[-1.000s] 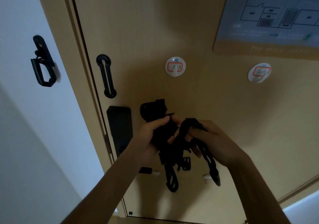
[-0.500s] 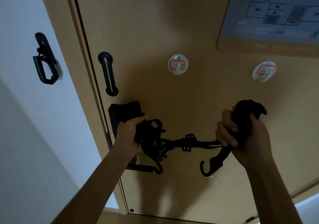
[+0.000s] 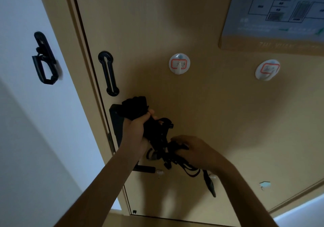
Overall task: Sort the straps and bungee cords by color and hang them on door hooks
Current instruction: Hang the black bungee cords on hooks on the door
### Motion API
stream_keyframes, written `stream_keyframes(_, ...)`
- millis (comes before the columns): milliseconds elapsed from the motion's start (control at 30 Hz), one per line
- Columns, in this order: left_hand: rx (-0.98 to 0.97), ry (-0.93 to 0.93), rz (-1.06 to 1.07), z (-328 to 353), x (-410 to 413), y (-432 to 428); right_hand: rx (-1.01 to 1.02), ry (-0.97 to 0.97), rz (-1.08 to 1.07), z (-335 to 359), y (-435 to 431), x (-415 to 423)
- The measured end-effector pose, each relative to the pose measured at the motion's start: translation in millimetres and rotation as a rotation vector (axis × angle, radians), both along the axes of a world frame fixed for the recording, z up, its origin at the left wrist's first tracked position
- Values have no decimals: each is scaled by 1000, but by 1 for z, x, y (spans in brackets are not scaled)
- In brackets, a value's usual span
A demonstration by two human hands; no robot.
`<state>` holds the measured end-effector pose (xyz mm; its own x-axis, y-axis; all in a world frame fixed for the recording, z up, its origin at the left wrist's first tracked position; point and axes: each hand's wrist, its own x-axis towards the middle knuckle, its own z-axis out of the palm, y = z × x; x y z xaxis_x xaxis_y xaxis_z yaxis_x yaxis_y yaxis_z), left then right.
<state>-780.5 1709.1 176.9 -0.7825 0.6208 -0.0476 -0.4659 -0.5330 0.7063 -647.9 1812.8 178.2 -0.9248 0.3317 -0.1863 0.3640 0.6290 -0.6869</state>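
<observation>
A tangled bundle of black straps and bungee cords hangs between my hands in front of the tan door. My left hand grips the upper part of the bundle, with a black wad sticking out above its fingers. My right hand grips the lower part, from which loose cords and a hooked end dangle. Two round white stick-on hooks with red-bordered labels are on the door above: the left hook and the right hook. Both hooks are bare.
A black door lock body and its lever sit behind my left hand. A black slotted guard plate is on the door and a black latch on the white wall. A floor-plan notice hangs top right.
Half a second ago my hands were spread apart with a cord stretched between them. Now my right hand has come back left and down, next to my left hand, and the bundle is gathered again.
</observation>
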Motion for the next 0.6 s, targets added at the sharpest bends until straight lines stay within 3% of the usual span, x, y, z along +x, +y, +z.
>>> stream_keyframes(100,3,3,4,1,-1,0,3,-193,68,-19,-2,-9)
stream_keyframes(167,-11,31,8,0,-2,-2,62,-175,116,-26,-3,-12)
stream_keyframes(233,-79,91,27,-4,-5,-4,105,-94,122,-28,0,-11)
stream_keyframes(367,-277,254,54,-15,-8,-3,-119,243,76,-20,6,-6)
stream_keyframes(433,-349,307,90,-18,-8,-4,-182,281,103,-14,9,-1)
stream_keyframes(600,-271,305,71,-12,-8,-4,12,-131,401,-8,3,2)
